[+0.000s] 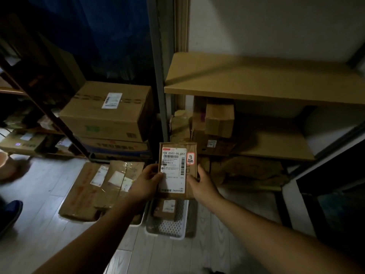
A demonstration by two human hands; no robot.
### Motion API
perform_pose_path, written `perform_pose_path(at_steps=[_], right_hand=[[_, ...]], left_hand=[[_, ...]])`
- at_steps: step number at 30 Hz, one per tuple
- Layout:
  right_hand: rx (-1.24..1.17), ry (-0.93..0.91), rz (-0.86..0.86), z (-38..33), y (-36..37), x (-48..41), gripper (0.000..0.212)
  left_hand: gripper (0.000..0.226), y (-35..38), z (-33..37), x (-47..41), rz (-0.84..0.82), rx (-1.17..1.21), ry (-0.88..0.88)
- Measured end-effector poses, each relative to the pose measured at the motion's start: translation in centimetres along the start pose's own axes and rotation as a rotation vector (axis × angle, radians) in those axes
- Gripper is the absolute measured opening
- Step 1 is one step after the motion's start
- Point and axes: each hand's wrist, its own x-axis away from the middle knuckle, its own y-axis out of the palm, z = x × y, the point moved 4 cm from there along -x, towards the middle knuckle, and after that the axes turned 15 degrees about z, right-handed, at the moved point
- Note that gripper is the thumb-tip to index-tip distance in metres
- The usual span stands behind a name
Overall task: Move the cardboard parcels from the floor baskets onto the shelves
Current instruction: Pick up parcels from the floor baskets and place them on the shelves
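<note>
The left hand [147,179] grips the left edge of a flat cardboard parcel [174,167], and the right hand [203,184] grips its right edge. They hold it up with its white label on top. Below it, a white basket [167,228] on the floor holds another small parcel [165,210]. Behind stand the shelves [256,84], with brown boxes [219,123] on the lower board.

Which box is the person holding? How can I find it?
Look before the wooden shelves on the right. There the left hand and right hand hold up a flat cardboard parcel. Only it has a red-edged handwritten sticker beside its white label.
</note>
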Motion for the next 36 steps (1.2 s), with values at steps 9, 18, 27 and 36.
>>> perform_pose_path(at_steps=[9,18,27,36], right_hand=[[0.013,0.061,0.012,12.7,9.2,-6.4,0.052],[-0.028,0.083,-0.018,34.5,20.7,-16.8,0.067],[0.097,0.153,0.0,41.0,23.3,-20.6,0.067],[0.184,0.187,-0.032,40.0,24.3,-22.7,0.068]], left_hand=[[0.044,1.1,-13.5,-10.9,-0.134,-0.094,0.018],[0.073,6.0,-33.6,-25.3,-0.038,-0.373,0.139],[0.077,8.8,-39.9,-31.1,-0.08,-0.422,0.291],[0.085,8.4,-38.8,-33.7,-0.11,-0.624,0.364]])
